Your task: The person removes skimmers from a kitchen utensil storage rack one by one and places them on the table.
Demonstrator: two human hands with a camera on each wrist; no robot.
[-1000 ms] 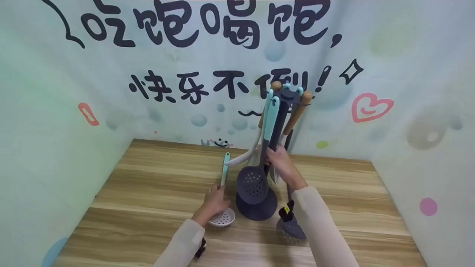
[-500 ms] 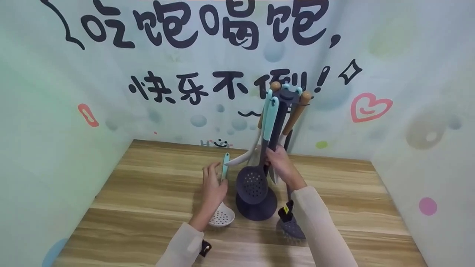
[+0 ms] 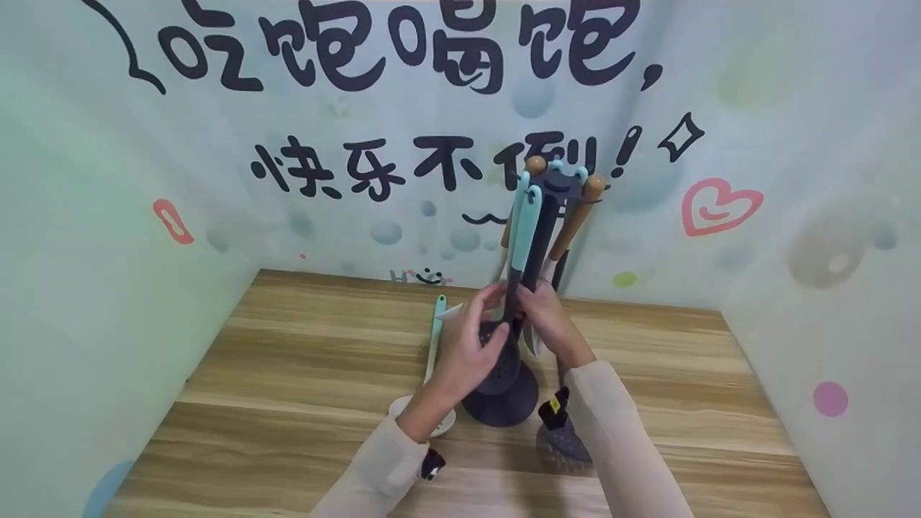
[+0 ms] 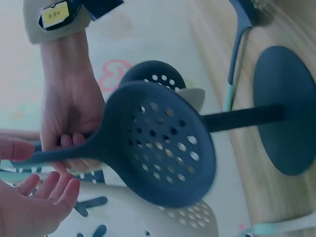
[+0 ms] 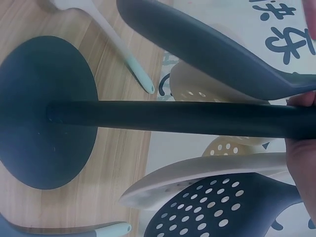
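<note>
At left the counter (image 3: 252, 374) stretches well past a white slotted ladle (image 3: 437, 324), which lies with its handle toward the back edge; that side offers room. Next comes the left hand's grip (image 3: 468, 345), thumb and fingers apart on either side of the neck of the dark slotted ladle (image 3: 527, 234); whether they touch, I cannot tell. That ladle hangs bowl-down from the stand (image 3: 504, 414), long axis nearly upright. Just right, the right hand's grip (image 3: 548, 316) is clamped round the stand's pole. Furthest right lies another dark utensil (image 3: 565, 440), partly behind the sleeve (image 3: 619, 432).
</note>
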